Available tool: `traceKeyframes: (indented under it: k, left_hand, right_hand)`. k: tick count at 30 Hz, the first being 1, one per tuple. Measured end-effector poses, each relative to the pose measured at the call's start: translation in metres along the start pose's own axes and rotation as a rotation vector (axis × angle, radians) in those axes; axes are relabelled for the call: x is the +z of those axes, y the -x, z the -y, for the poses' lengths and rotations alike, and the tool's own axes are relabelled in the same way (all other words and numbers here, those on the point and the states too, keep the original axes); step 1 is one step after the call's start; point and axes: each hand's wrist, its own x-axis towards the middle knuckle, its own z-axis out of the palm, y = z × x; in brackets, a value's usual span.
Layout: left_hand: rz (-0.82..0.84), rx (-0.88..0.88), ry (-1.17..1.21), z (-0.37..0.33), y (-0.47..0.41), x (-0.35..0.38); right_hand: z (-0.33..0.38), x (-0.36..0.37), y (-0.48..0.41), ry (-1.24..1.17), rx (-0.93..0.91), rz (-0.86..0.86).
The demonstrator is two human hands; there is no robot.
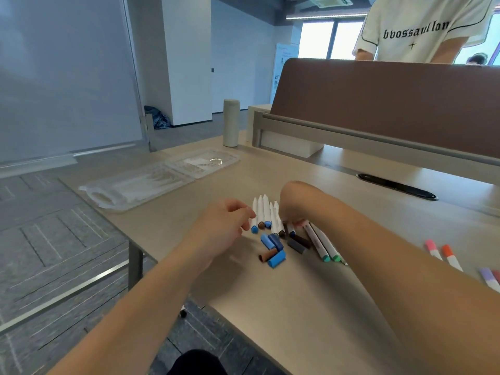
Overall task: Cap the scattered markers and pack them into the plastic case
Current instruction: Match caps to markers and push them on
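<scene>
The left hand [224, 223] hovers loose-fingered beside the white markers [263, 212]; the right hand [293, 207] bends onto them, grip hidden; caps [273, 249] close by.

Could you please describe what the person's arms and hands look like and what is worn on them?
The left forearm and right forearm are bare, with no sleeve in view. The left hand and right hand are ungloved. No watch, bracelet or ring shows, though the right hand's fingers are mostly hidden behind its wrist.
</scene>
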Motion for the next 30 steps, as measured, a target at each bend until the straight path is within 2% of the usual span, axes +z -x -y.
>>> traceKeyframes:
  k: [4, 7, 10, 15, 18, 22, 26, 30]
  left_hand:
    - [0.059, 0.064, -0.148, 0.000, 0.006, 0.004]
    - [0.098, 0.108, -0.387, -0.004, 0.010, 0.016]
    - [0.092, 0.075, -0.511, -0.008, 0.010, 0.025]
    - [0.071, 0.083, -0.772, -0.019, 0.009, 0.037]
    - [0.078, 0.082, -0.841, -0.023, 0.009, 0.042]
    - [0.047, 0.110, -0.829, -0.026, 0.012, 0.044]
    - [-0.063, 0.181, -0.751, -0.028, 0.018, 0.047]
    - [-0.104, 0.064, -0.306, -0.030, 0.013, 0.041]
  right_hand:
    - [0.005, 0.003, 0.000, -0.030, 0.007, 0.012]
    - [0.002, 0.000, 0.006, -0.031, -0.029, -0.066]
    - [-0.007, -0.007, 0.020, -0.082, -0.065, -0.129]
    - [-0.029, -0.008, 0.051, -0.173, -0.083, -0.121]
    - [-0.042, -0.004, 0.061, -0.249, -0.109, -0.109]
    - [-0.053, 0.002, 0.067, -0.328, -0.144, -0.100]
    - [-0.058, 0.006, 0.068, -0.367, -0.174, -0.080]
    - [-0.059, 0.005, 0.069, -0.372, -0.234, -0.075]
